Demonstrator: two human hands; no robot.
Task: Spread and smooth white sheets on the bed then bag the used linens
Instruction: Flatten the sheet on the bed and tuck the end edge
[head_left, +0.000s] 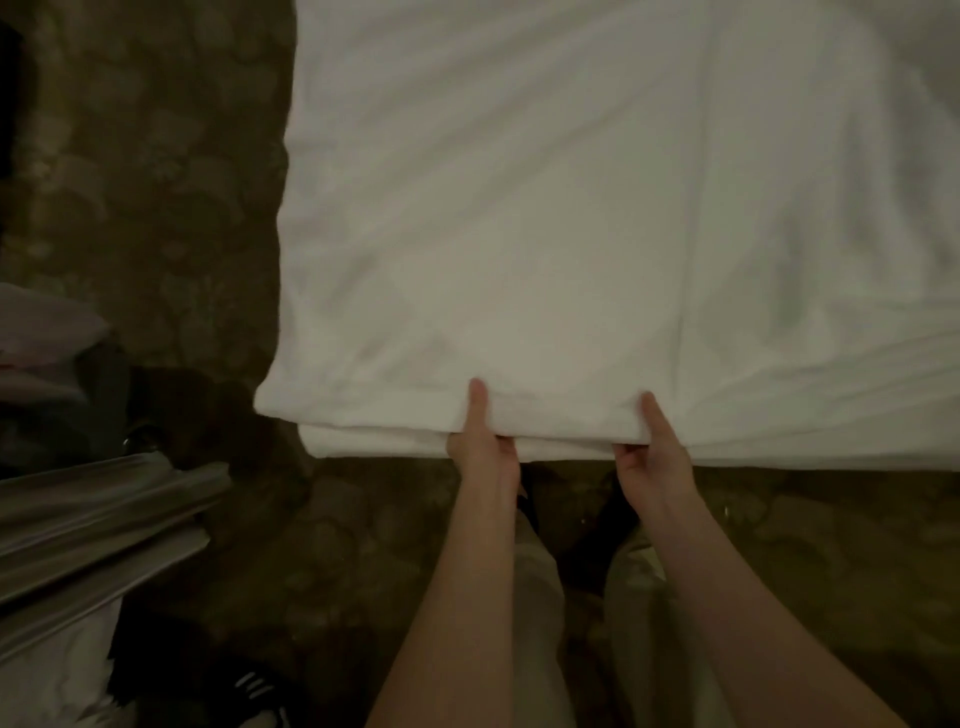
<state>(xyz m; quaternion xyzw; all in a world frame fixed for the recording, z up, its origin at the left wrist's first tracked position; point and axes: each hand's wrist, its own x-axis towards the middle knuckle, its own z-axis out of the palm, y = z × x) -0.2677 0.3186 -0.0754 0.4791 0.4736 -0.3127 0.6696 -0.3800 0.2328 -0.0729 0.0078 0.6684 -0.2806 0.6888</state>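
Both thumbs sit on top, fingers (506, 441) curled under: left hand (482, 441) and right hand (652, 447) pinch the white sheet (519, 208) at the bed's near edge. I'd pull evenly toward the carpet (156, 182) so creases flatten.

One view only — a wide-angle camera on the person's head, looking steeply down and forward. It sits close above the near edge of the bed (571, 208), with carpet (156, 182) on the left and below — edges bowed by the lens.
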